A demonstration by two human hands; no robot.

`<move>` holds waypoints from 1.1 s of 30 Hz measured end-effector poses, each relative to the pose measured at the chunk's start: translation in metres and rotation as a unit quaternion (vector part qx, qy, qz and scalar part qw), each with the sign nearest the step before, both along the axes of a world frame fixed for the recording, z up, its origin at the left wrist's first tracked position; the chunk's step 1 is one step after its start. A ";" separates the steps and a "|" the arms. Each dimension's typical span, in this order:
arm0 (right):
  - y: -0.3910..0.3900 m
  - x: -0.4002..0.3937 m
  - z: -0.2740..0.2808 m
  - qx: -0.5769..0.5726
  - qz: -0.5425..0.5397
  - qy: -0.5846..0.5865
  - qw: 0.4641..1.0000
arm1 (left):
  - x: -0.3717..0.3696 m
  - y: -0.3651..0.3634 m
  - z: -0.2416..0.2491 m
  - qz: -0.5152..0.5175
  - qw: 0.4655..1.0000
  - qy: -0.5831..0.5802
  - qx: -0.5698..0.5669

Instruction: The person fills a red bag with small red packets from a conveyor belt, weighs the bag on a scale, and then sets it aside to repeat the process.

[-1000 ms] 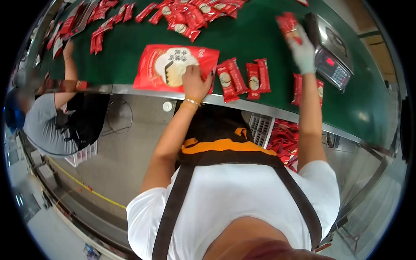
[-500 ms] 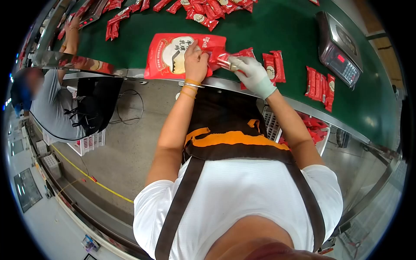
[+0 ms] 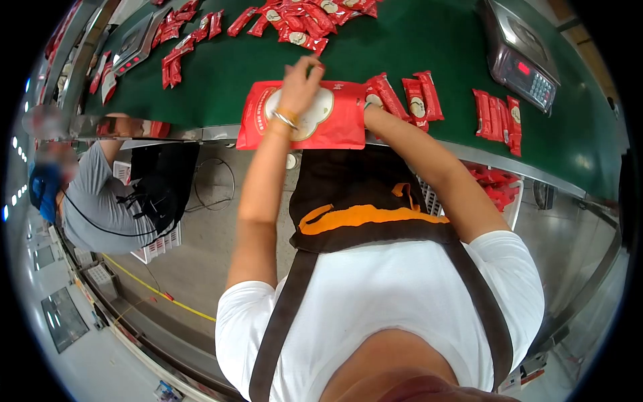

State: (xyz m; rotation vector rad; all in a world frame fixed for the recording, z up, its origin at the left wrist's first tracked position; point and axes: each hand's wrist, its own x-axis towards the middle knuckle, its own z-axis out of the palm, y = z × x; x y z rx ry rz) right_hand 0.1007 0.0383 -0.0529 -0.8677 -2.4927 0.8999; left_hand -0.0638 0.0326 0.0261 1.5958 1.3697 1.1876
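A large red pouch (image 3: 338, 127) with a cream panel lies at the front edge of the green table. My left hand (image 3: 301, 82) is over it, fingers loosely apart and reaching past its far edge, with nothing seen in them. My right hand is inside the pouch's right-hand end up to the wrist, so its fingers and anything in them are hidden; a bit of glove cuff (image 3: 367, 105) shows at the opening. Just right of that wrist lie small red packets (image 3: 388, 97), and another little group of packets (image 3: 416, 100) sits beside them.
Beyond the pouch is a pile of red packets (image 3: 305, 20). Farther right lie a row of packets (image 3: 492, 114) and a digital scale (image 3: 526, 63). Another scale (image 3: 134, 43) stands at left, near a seated co-worker (image 3: 100, 208). A crate (image 3: 512, 201) of red packets is under the table.
My gloved right hand, earlier holding a small packet at the pouch's mouth, has gone inside. My left hand has left its grip on the pouch and moved up across it.
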 end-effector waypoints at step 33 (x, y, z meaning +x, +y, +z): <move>0.006 0.012 -0.008 -0.093 -0.027 -0.025 0.995 | -0.010 -0.013 -0.030 0.083 0.882 0.459 0.073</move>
